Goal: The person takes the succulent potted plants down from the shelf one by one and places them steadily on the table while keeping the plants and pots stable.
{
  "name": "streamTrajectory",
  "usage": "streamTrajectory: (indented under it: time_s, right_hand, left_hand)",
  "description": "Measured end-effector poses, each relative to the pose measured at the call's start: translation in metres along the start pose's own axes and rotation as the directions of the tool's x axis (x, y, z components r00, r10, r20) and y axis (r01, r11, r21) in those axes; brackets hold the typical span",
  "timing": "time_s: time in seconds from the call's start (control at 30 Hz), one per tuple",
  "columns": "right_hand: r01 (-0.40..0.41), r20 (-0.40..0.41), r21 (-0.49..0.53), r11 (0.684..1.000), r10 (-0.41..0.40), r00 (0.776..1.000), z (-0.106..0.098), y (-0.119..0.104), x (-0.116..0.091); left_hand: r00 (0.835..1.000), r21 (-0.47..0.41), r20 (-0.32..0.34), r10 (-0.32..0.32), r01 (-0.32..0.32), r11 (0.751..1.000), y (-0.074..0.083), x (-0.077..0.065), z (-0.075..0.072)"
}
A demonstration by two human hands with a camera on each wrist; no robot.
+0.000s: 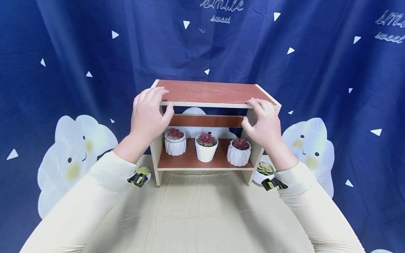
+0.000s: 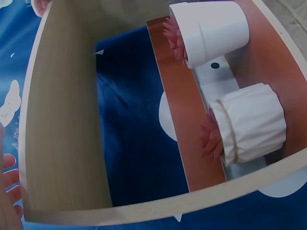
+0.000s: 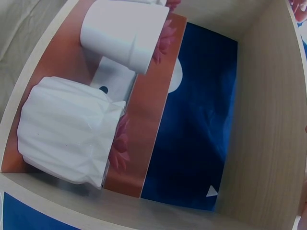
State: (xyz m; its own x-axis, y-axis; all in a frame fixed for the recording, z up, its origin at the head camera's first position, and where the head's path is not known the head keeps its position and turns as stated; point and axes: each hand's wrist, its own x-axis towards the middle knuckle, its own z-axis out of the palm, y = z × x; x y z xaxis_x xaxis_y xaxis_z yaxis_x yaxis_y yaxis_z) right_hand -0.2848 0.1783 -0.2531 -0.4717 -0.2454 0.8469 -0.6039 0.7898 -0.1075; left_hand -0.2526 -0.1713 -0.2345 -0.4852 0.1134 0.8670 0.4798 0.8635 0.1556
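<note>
Navy curtain [image 1: 202, 52] hangs behind a surface [image 1: 196, 214] spread with creased pale cloth. At the top front corners of a brown-topped shelf unit [image 1: 205, 92] standing on it, I have both hands placed. My left grip [image 1: 150, 110] is slack: fingers over the top panel, thumb in front, nothing clasped. My right grip [image 1: 264, 121] is just as loose at the other corner; whether its fingertips bear any weight, I cannot tell. Lifting from so light a hold could let one end slip and tilt. Below, the lower board [image 1: 190, 165] carries a ribbed pot [image 1: 175, 146], a smooth pot [image 1: 206, 151] and a fluted pot [image 1: 238, 156], all white, each with a red succulent. I see nothing fastening them and no lip in front, so a tilt might slide them off; the tapered middle one seems likeliest to topple. Farther out, a left green plant [image 1: 143, 170] and a right green plant [image 1: 265, 168] stand just beside the unit; a sideways shove or a dropped forearm could knock either.
</note>
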Motion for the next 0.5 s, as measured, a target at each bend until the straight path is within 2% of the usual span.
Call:
streamTrajectory:
  time_s: [0.23,0.5]
  right_hand:
    - [-0.008,0.002,0.007,1.000,0.008,1.000,0.001,0.000,-0.002]
    - [0.004,-0.014,0.005,1.000,-0.004,1.000,0.002,0.001,-0.001]
  left_hand:
    - [0.999,0.030,0.034,0.041,-0.042,0.999,0.005,-0.005,0.012]
    - [0.997,0.053,0.009,0.070,-0.071,0.996,0.007,-0.008,0.021]
